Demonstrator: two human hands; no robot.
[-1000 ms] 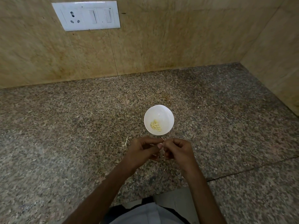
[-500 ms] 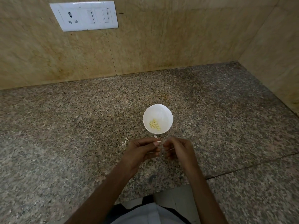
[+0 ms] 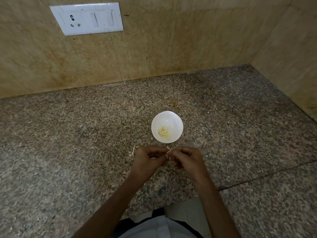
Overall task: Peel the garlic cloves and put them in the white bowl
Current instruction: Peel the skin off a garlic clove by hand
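Observation:
A small white bowl (image 3: 167, 117) stands on the granite counter with several peeled garlic cloves (image 3: 164, 133) in its bottom. Just in front of the bowl my left hand (image 3: 149, 159) and my right hand (image 3: 187, 158) meet, fingertips together. Between them they pinch a small garlic clove (image 3: 169, 151) with pale skin sticking out. Most of the clove is hidden by my fingers.
Pale scraps of garlic skin (image 3: 133, 151) lie on the counter left of my left hand. A tiled wall with a white switch plate (image 3: 87, 18) rises behind. A second wall closes the right side. The counter's front edge runs near my body.
My hands have stayed in front of the bowl, fingertips working at the clove; the gap seen half a second ago has closed again. The bowl has not moved.

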